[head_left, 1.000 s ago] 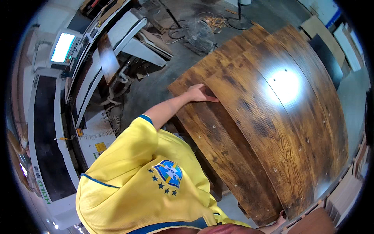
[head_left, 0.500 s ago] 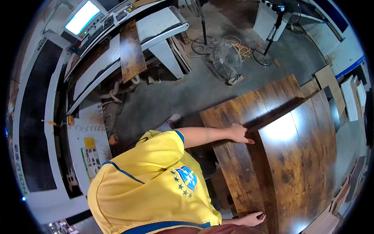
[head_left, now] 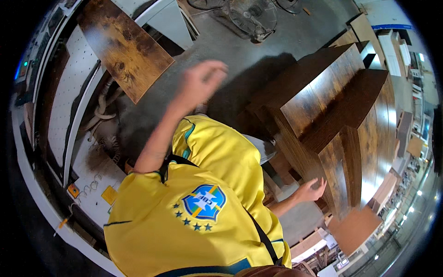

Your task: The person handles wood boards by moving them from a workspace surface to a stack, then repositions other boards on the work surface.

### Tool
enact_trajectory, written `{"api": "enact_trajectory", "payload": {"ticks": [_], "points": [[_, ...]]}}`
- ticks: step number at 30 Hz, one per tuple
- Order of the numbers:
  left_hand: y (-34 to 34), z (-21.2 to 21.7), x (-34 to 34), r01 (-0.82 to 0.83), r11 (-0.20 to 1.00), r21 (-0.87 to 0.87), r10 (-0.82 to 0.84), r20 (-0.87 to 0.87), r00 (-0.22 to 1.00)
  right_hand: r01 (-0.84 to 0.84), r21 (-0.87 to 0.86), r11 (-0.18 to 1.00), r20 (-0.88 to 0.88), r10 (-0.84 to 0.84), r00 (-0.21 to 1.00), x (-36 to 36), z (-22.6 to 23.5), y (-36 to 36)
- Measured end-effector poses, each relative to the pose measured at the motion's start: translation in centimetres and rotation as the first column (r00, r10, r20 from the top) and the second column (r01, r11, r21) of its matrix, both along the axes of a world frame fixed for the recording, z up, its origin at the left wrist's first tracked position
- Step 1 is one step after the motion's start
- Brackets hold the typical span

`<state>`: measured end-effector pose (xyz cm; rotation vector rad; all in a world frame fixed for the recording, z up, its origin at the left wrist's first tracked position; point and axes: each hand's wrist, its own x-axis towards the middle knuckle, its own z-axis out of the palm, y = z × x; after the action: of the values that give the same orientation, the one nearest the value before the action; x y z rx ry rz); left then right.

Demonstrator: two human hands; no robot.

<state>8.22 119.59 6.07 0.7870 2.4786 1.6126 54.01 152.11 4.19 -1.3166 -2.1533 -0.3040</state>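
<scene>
Lifted off the stacked dark boards, left hand hung open, blurred; right hand spread empty beside them. Yellow square label marked the white machine.

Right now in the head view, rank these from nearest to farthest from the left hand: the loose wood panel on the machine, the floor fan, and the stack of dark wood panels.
From the left hand, which is raised and blurred:
1. Loose wood panel, just to its left on the machine bed.
2. Floor fan, up and to the right on the concrete floor.
3. Stack of dark wood panels, far right, beside the right hand.
</scene>
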Motion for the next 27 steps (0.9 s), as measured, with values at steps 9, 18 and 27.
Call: {"api": "enact_trajectory", "payload": {"ticks": [9, 18, 27], "points": [[-36.1, -6.3, -15.4, -0.782, 0.377, -0.495, 0.683, -0.422, 0.596, -0.463, -0.189, 0.866, -0.324, 0.390, 0.862, -17.8, 4.9, -9.5], [-36.9, -14.0, -11.3, -0.631, 0.362, -0.687, 0.620, -0.329, 0.713, -0.943, -0.179, -0.282, -0.967, -0.128, 0.221, -34.3, 6.6, -25.7], [-32.8, -8.5, -3.0, -0.363, 0.773, -0.520, 0.474, 0.093, 0.876, -0.726, -0.391, -0.565, -0.908, 0.107, 0.406, -37.6, 4.9, -32.2]]}}
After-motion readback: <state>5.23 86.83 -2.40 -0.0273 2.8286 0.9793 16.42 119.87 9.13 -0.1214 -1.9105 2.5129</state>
